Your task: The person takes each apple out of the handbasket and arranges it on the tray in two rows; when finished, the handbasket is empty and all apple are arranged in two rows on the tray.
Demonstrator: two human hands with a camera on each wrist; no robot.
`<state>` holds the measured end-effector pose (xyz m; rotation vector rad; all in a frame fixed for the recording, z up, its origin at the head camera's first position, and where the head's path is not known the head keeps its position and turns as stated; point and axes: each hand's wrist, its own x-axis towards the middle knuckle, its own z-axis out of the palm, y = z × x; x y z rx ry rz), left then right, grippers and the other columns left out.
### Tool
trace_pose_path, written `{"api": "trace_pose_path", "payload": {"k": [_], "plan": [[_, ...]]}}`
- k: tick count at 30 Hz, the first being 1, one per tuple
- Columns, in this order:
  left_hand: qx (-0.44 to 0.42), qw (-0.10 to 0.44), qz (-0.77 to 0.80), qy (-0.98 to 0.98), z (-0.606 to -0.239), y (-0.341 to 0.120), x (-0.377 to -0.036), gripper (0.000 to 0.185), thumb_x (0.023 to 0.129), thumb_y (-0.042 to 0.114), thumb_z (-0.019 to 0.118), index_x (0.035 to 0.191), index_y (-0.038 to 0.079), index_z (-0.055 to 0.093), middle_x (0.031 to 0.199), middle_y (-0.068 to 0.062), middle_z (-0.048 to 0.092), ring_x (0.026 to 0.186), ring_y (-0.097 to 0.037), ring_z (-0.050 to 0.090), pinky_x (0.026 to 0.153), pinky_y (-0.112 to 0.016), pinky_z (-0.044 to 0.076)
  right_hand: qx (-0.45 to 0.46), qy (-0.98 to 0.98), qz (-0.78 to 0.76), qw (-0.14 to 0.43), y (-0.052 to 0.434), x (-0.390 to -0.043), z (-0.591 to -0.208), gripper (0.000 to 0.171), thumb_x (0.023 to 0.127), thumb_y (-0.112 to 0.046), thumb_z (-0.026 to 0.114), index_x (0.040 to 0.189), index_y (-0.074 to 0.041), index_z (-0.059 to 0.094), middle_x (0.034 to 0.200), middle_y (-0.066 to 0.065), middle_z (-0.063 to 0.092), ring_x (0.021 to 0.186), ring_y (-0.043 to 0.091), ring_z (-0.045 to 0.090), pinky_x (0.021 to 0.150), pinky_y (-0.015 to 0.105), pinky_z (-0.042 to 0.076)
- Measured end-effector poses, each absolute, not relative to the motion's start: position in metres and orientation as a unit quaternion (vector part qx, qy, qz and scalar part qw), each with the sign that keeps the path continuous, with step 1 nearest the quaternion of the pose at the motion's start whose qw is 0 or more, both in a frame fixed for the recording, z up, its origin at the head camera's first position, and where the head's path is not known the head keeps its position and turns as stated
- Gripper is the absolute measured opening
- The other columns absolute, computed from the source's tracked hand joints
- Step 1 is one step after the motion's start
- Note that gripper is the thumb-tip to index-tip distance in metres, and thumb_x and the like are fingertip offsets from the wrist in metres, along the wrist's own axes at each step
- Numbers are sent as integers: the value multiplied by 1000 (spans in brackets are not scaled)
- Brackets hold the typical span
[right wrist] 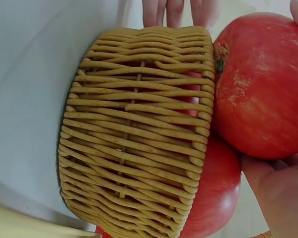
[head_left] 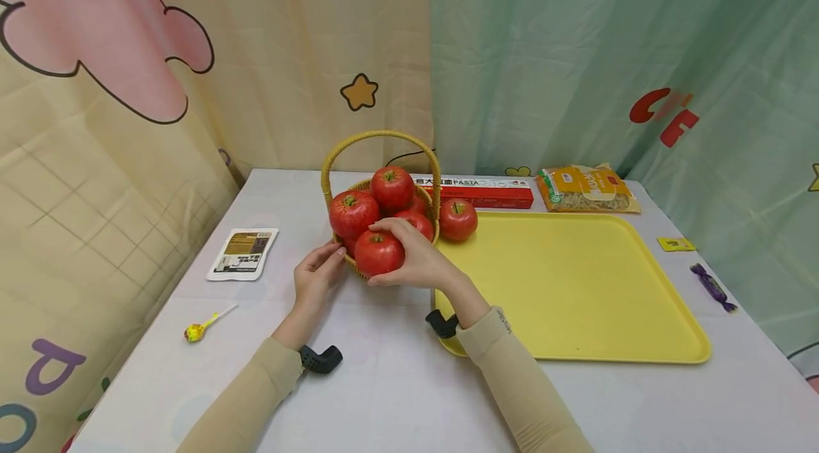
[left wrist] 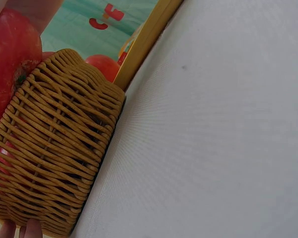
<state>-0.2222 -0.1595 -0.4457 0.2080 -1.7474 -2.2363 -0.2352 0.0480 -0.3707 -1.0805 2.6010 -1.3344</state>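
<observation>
A tan wicker basket (head_left: 382, 133) with a tall hoop handle stands on the table, heaped with several red apples (head_left: 392, 187). My right hand (head_left: 419, 254) grips one apple (head_left: 379, 253) from its right side, fingers over the top and thumb beneath. This apple is at the basket's front rim, overlapping the fruit behind it. At the basket's left side, my left hand (head_left: 318, 278) holds the rim; its fingertips (left wrist: 33, 229) lie against the woven wall (right wrist: 134, 119). Outside the basket, another apple (head_left: 458, 220) sits by the tray's back left corner.
A yellow tray (head_left: 576, 289) lies to the right. Behind it are a red pasta box (head_left: 489, 195) and an orange bag (head_left: 587, 188). A yellow packet (head_left: 675, 244) and purple candy (head_left: 713, 288) lie right; a white pack (head_left: 243, 254) and lollipop (head_left: 195, 331) lie left.
</observation>
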Motion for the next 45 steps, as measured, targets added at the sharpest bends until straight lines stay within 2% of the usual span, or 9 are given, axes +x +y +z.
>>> {"api": "trace_pose_path", "payload": {"k": [4,11,18,22,28,34,37,41,45], "plan": [[71,149,-777,-607,-446,-159,-222,27,84,6,71,108,-6,65,103,6,66,89,-7,64,80,-23,55,-346,835,-427,30,52,-235,-369,74,68,-35,84,130,-24,44,130,-7,44,122,13,39,93,40,49],[64,158,-781,-601,-447,-159,-223,29,84,-1,67,109,-14,60,102,4,67,84,-4,64,76,-22,56,-352,825,-438,63,68,-236,-359,73,67,-35,85,129,-25,47,129,-6,45,120,16,40,89,37,50],[68,147,-773,-613,-447,-160,-222,27,84,6,70,108,-6,64,106,5,65,90,-7,64,79,-22,55,-333,809,-479,77,91,-239,-349,71,68,-31,85,129,-28,48,130,-3,45,118,22,43,85,39,53],[68,146,-776,-610,-447,-160,-222,21,84,6,70,104,-2,67,105,5,66,89,-7,65,79,-23,55,-297,815,-493,62,109,-242,-344,71,67,-34,85,128,-30,50,130,-2,45,117,24,43,84,41,53],[68,148,-779,-605,-447,-160,-222,13,84,6,70,97,8,69,104,7,66,89,-7,64,79,-23,55,-218,825,-520,30,142,-251,-343,76,67,-34,85,132,-28,47,134,2,43,118,28,42,86,45,52],[67,149,-777,-608,-448,-160,-222,25,84,7,70,106,-3,65,104,6,66,89,-7,64,79,-24,55,-128,845,-519,-29,175,-261,-351,81,69,-36,84,138,-25,42,140,5,38,123,32,38,91,51,49],[67,147,-777,-608,-449,-160,-223,28,84,8,70,108,-6,64,105,6,65,90,-7,64,80,-25,55,-87,853,-511,-57,188,-266,-357,84,71,-35,83,141,-23,39,142,8,34,124,36,36,92,54,47],[63,148,-784,-600,-449,-160,-223,22,84,5,70,104,-2,66,105,5,65,92,-8,64,83,-28,54,-54,864,-493,-87,199,-273,-367,85,72,-31,82,142,-18,37,143,12,30,125,38,33,93,57,46],[61,149,-789,-593,-450,-160,-224,16,84,4,70,100,1,68,105,4,65,94,-9,64,85,-29,54,-21,873,-479,-91,207,-280,-378,84,73,-24,82,142,-15,34,147,14,22,127,40,30,95,59,43]]}}
